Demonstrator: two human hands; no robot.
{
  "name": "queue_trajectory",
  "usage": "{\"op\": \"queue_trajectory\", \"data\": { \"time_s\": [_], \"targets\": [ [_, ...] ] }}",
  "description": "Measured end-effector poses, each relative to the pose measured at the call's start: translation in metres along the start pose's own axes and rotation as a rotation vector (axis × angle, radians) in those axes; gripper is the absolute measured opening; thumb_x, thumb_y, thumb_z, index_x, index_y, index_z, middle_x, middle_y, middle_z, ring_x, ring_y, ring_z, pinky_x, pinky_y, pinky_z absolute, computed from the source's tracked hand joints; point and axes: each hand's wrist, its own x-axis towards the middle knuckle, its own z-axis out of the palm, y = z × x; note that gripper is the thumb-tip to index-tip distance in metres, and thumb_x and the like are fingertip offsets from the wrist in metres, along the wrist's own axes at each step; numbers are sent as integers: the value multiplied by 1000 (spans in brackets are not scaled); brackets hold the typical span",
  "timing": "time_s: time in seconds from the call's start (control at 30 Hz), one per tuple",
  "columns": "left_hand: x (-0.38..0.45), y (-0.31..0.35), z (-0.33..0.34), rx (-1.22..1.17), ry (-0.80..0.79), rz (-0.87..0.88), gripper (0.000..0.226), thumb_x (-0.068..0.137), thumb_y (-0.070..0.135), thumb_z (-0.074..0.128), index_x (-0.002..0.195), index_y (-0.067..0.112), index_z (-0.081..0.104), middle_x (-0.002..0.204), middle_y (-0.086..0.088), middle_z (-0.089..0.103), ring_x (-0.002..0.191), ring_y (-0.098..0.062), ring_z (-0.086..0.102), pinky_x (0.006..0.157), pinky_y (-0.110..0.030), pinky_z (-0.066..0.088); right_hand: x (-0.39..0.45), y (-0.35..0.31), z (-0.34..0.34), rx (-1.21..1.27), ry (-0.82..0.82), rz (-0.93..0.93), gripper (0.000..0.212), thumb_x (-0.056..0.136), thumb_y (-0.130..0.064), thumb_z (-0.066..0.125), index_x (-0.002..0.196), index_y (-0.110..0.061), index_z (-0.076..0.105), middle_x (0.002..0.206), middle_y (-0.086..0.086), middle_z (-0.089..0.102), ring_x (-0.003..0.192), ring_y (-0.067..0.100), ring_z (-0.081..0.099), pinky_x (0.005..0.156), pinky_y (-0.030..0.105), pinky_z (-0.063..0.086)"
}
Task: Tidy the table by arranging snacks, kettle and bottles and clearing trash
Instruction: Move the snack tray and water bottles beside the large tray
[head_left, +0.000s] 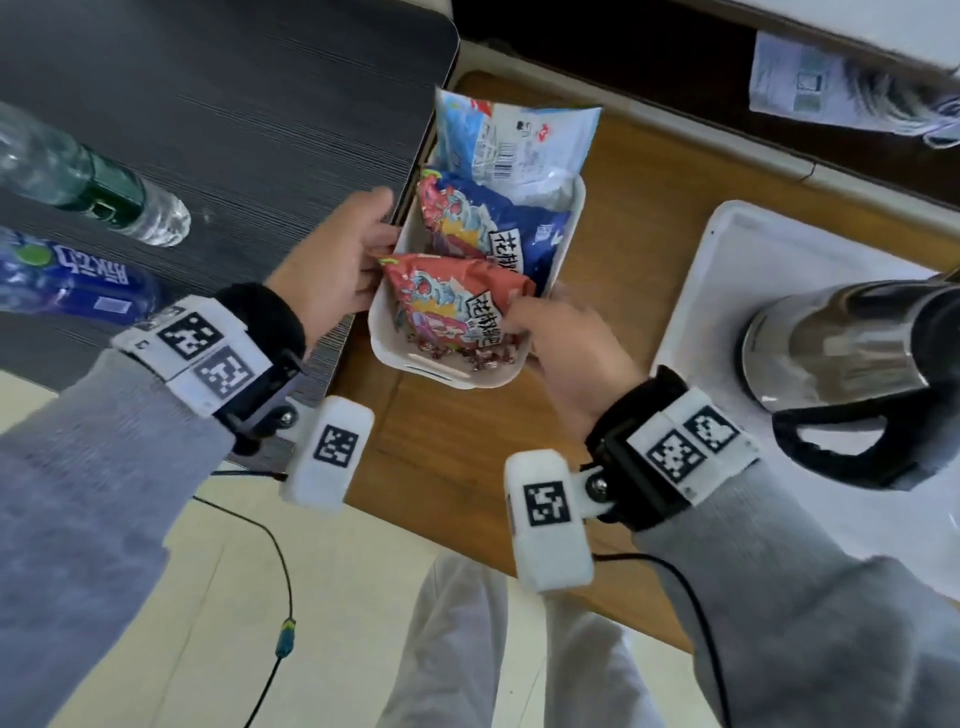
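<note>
Where the wooden worktop (457, 467) meets a dark ribbed mat (234, 104), a white oblong basket (410, 358) holds 3 glossy snack bags. The pale blue bag (519, 140) juts past the far rim; the blue bag (519, 223) and red bag (447, 296) lie slantwise. Left hand (337, 260) grips the basket's left rim; right hand (566, 348) pinches the red bag. 2 plastic bottles (88, 187) lie left; a steel kettle (841, 343) stands on a white tray (727, 260), right.

Bare wooden table (613, 218) lies open between the white basket (566, 228) and the white tray (727, 244) on the right. On that tray the kettle (852, 343) blocks the right side, while two bottles (98, 187) crowd the dark surface (249, 104) far left.
</note>
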Motion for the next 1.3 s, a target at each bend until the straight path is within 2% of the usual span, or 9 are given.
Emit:
{"op": "queue_trajectory", "data": {
  "time_s": [0.17,0.4,0.5,0.57,0.67,0.9,1.07,1.17,1.3],
  "targets": [
    [0,-4,-15,-34,22,-47,50,101,53,26,108,20,64,109,0,68,108,-14,62,97,-32,44,14,-3,16,28,-19,23,49,83,-10,57,132,-12,52,116,0,70,108,20,65,80,32,48],
    [-4,-9,-25,-36,58,-65,46,104,49,21,97,25,59,96,10,64,91,-1,59,83,-20,44,27,2,43,13,-19,3,67,59,-29,63,126,-23,57,119,-2,74,114,23,68,102,46,53],
    [-12,-20,-59,-35,182,-34,57,104,50,22,134,12,52,123,6,62,110,-4,58,91,-13,41,31,3,76,41,-82,-26,68,57,-35,64,125,-27,62,118,-6,76,115,20,70,105,46,52],
    [-19,-27,-86,-18,271,-29,77,94,67,28,147,13,41,149,0,48,135,-12,45,115,-29,31,30,0,100,68,-101,-29,60,64,-30,62,123,-24,64,116,-6,77,113,16,70,102,39,52],
    [-21,-51,-122,42,368,-30,101,70,87,30,144,20,45,152,-5,45,140,-25,40,118,-49,28,36,-5,132,94,-104,-16,50,69,-29,58,118,-22,66,113,-4,77,108,16,71,95,37,54],
    [-22,-111,-188,-16,404,-145,124,38,107,27,135,36,54,138,4,60,129,-20,52,116,-47,29,46,-14,223,-96,-241,-59,77,69,-36,58,142,-17,44,125,3,71,115,29,68,105,51,54],
    [-56,-140,-210,-110,515,-130,99,67,93,28,141,30,49,147,-3,50,136,-27,46,116,-50,31,36,0,269,-256,-355,-102,85,70,-34,62,150,-23,34,129,0,68,116,27,66,101,47,55],
    [-69,-151,-213,-178,506,-143,97,63,93,28,140,38,48,145,6,53,132,-18,49,116,-47,29,37,10,273,-319,-385,-135,87,70,-37,66,151,-25,38,127,-4,69,117,24,66,102,46,54],
    [-82,-153,-207,-271,458,-152,64,78,83,27,108,38,61,115,11,66,113,-11,59,108,-36,36,43,16,269,-279,-441,-131,74,66,-36,69,138,-31,52,124,-4,74,119,23,68,109,52,50]
  ]
}}
